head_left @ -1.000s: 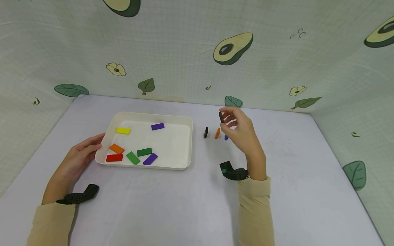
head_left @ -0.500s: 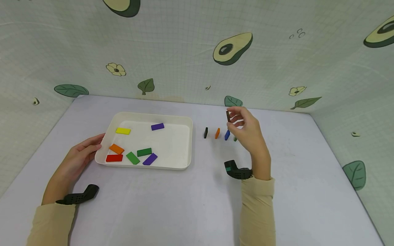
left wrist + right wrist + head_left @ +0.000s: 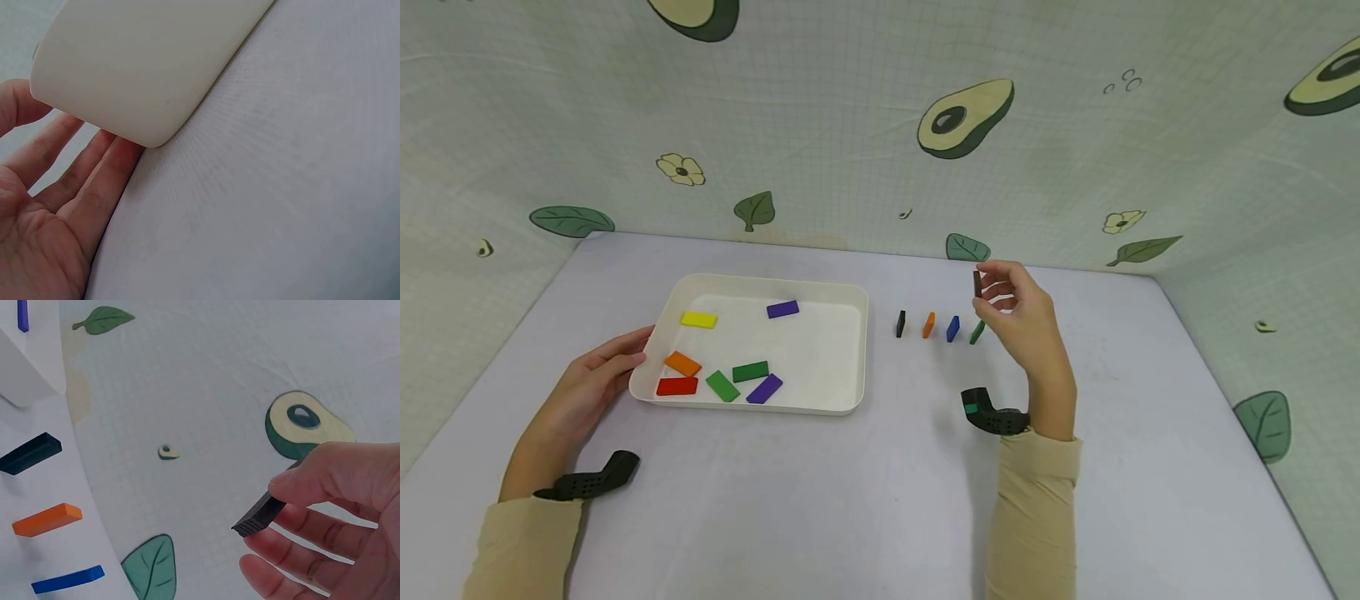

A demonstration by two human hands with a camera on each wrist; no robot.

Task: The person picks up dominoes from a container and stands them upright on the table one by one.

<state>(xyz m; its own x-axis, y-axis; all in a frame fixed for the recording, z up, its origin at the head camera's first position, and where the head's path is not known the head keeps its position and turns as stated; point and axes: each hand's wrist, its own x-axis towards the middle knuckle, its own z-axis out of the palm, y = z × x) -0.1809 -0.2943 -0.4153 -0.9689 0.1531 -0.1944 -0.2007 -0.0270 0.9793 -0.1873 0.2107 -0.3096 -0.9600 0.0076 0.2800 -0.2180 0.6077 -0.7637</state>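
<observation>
My right hand pinches a small dark block between thumb and fingers, raised above the table. Below and to its left, thin blocks stand on end in a spaced row: black, orange block, blue block and green block. The green one is nearest the hand and partly behind it. At the left, my left hand holds the near left corner of a white tray, its thumb at the rim. In the left wrist view, the other fingers reach under the tray wall.
Several flat blocks lie in the tray, among them a yellow block, a red block, a purple block and a dark green block. An avocado-print cloth hangs behind the white table.
My right hand has moved rightward with the dark block, uncovering the blue block and most of the green one. The left hand and tray look still.
</observation>
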